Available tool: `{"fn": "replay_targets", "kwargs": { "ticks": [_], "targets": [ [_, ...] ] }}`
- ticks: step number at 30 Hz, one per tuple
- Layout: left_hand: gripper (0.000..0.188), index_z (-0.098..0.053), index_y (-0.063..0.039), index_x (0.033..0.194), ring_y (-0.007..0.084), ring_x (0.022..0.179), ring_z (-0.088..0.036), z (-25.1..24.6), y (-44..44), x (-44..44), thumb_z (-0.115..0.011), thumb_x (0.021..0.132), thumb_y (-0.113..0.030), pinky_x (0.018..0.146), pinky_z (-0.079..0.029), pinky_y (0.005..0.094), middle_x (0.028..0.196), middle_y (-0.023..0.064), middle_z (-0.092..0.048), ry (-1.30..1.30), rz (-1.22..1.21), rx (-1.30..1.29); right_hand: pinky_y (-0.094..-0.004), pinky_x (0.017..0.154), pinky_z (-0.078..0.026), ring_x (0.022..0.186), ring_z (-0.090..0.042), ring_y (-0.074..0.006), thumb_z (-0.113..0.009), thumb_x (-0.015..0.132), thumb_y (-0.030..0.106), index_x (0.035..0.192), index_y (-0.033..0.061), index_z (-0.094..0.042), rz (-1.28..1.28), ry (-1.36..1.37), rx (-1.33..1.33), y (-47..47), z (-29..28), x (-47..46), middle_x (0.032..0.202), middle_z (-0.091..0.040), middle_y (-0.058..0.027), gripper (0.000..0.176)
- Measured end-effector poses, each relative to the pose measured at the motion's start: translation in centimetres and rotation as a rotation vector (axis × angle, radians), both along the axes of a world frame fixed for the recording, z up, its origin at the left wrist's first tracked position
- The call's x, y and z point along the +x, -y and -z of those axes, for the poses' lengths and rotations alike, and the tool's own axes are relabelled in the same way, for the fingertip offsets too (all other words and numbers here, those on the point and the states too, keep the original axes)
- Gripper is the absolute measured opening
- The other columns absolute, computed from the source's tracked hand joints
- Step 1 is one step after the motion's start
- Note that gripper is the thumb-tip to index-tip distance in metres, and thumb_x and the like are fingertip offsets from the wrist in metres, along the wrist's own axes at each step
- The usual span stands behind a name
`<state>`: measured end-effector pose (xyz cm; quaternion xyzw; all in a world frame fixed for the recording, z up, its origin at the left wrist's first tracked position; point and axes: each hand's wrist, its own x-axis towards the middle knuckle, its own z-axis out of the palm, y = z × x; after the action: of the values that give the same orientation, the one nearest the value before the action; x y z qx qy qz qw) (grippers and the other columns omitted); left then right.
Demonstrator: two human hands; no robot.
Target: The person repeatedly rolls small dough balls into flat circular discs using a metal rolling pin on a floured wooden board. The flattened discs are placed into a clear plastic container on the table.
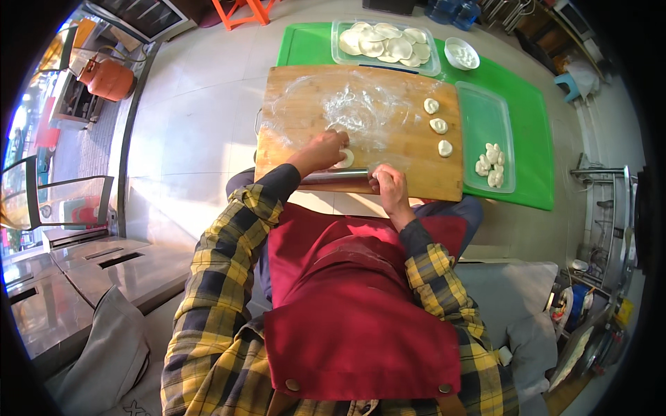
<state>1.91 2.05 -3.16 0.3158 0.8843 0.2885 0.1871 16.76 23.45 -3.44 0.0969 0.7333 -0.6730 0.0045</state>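
A small flattened dough disc [344,158] lies near the front of a floured wooden board [385,156]. My left hand [321,151] has its fingers curled at the disc's edge, covering part of it. Just in front of the disc is a metal rolling pin [335,177], lying crosswise along the board's near edge. My right hand [391,190] is closed around the pin's right end. Three dough pieces [438,126] sit in a column on the right side of the board. White flour [348,109] is spread over the middle.
Beneath the board is a green table [530,135]. A clear plastic tray [437,66] of rolled dough rounds [399,48] and a white bowl [462,53] of flour stand beyond it. Right of the board, another plastic tray [486,104] holds dough lumps [491,161]. An orange gas cylinder [108,79] stands left.
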Motion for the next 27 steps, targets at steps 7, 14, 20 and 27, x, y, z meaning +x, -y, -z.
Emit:
{"fn": "replay_targets", "kwargs": {
  "ticks": [7, 14, 20, 27],
  "targets": [
    [0.023, -0.075, -0.005, 0.111, 0.0446, 0.115, -0.069, -1.0, -2.3, -4.9, -0.063, 0.095, -0.015, 0.098, -0.053, 0.0511, 0.116, 0.026, -0.074, -0.018, 0.055, -0.176, -0.0298, 0.059, -0.05, 0.067, -0.062, -0.0119, -0.054, 0.098, 0.025, 0.078, 0.0031, -0.065, 0.06, -0.001, -0.121, 0.7, -0.6, -10.1, 0.08, -0.069, -0.0061, 0.031],
    [0.028, -0.072, 0.001, 0.117, 0.0397, 0.109, -0.073, 0.4, 1.3, -4.0, -0.064, 0.094, -0.012, 0.096, -0.056, 0.0474, 0.115, 0.0242, -0.076, 0.007, 0.048, -0.153, -0.0337, 0.061, -0.048, 0.065, -0.06, -0.0133, -0.051, 0.102, 0.032, 0.081, 0.0017, -0.065, -0.045, -0.065, 0.009, 0.7, 0.0, 1.0, 0.069, -0.064, -0.0062, 0.04],
    [0.029, -0.072, 0.004, 0.115, 0.0362, 0.096, -0.078, -1.6, 1.7, -1.8, -0.064, 0.097, -0.018, 0.086, -0.06, 0.0447, 0.107, 0.0258, -0.077, 0.27, -0.071, -0.112, -0.029, 0.059, -0.045, 0.065, -0.058, -0.0115, -0.052, 0.101, 0.024, 0.081, 0.0013, -0.066, -0.024, -0.071, -0.055, 0.5, -1.4, -3.3, 0.071, -0.062, -0.0041, 0.033],
    [0.024, -0.078, -0.001, 0.101, 0.0437, 0.109, -0.071, -1.6, -0.4, -5.7, -0.063, 0.094, -0.019, 0.096, -0.054, 0.0524, 0.107, 0.0238, -0.077, 0.026, 0.027, -0.178, -0.0295, 0.063, -0.05, 0.069, -0.061, -0.0113, -0.053, 0.102, 0.024, 0.084, 0.0015, -0.065, 0.026, -0.04, -0.114, 1.2, -1.0, -9.8, 0.078, -0.067, -0.0072, 0.032]
  ]
}}
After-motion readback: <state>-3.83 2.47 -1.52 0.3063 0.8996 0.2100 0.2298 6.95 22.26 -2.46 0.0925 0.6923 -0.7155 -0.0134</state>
